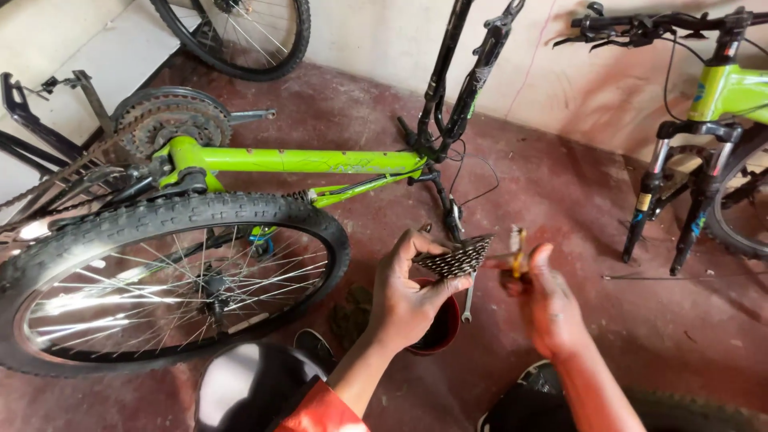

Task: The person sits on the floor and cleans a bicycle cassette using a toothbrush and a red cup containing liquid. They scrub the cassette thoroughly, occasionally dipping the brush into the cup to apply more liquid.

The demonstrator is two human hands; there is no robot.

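1. The left hand (408, 300) grips a cassette (456, 258), the stacked metal sprocket cluster, with its fingers (428, 240) curled over the top edge and the thumb pressed under it.
2. The right hand (548, 308) sits just right of the cassette; its fingers pinch a small yellow-marked tool (518, 250) whose tip touches the side of the cassette.
3. A dark red cup (438, 328) stands on the floor (560, 184) directly below the cassette, partly hidden by the left hand.
4. A spanner (469, 300) lies just below the cassette, beside the cup.
5. A green frame (296, 160) lies inverted behind and left of the cassette.
6. A wheel (168, 280) rests well left of the cassette.
7. A second bike (720, 96) stands far right of the cassette.
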